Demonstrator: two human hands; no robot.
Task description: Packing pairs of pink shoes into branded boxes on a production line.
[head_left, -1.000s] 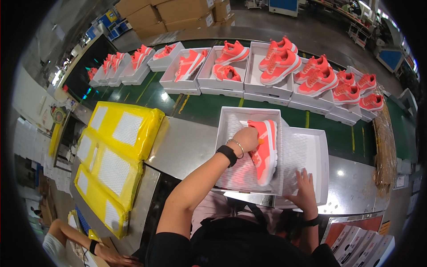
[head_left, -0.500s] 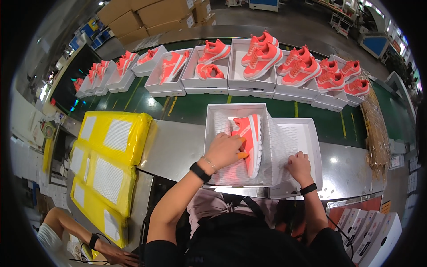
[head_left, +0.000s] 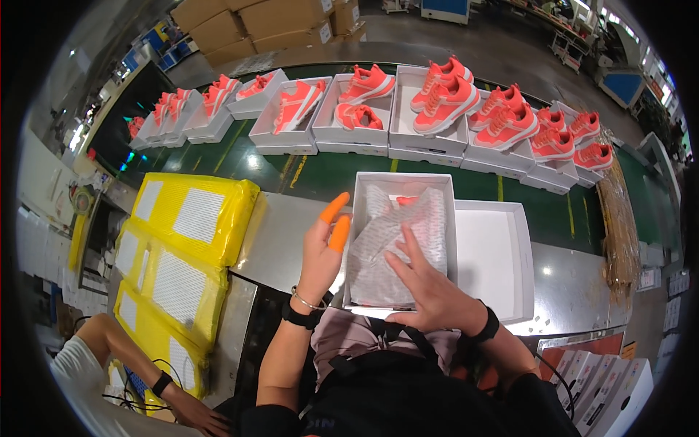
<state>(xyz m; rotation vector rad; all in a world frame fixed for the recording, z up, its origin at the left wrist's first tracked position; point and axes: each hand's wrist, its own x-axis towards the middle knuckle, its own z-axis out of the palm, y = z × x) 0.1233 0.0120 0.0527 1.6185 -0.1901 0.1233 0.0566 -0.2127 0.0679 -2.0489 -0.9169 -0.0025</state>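
Note:
A white shoebox (head_left: 450, 218) stands in front of me on the metal table. Thin patterned tissue paper (head_left: 397, 251) is folded over its contents, and a bit of a coral sneaker (head_left: 408, 199) peeks out at the far end. My left hand (head_left: 322, 244), with orange finger covers on two fingertips, is raised beside the box's left wall, fingers apart and holding nothing. With fingers spread, my right hand (head_left: 429, 288) rests over the tissue at the near right of the box. Against the box's right side lies the white lid (head_left: 495, 255), inside up.
Boxes with coral sneakers (head_left: 444, 98) line the green conveyor (head_left: 284, 171) beyond. Yellow-wrapped packs (head_left: 196, 218) of paper lie left. Closed shoeboxes (head_left: 611, 393) stand at lower right. A co-worker's arm (head_left: 138, 357) reaches in at lower left; brown cartons (head_left: 269, 22) are stacked behind.
The tissue now covers the sneaker that lay exposed in the box. My left hand has let go of the sneaker and moved left; my right hand has moved left from the lid to the box.

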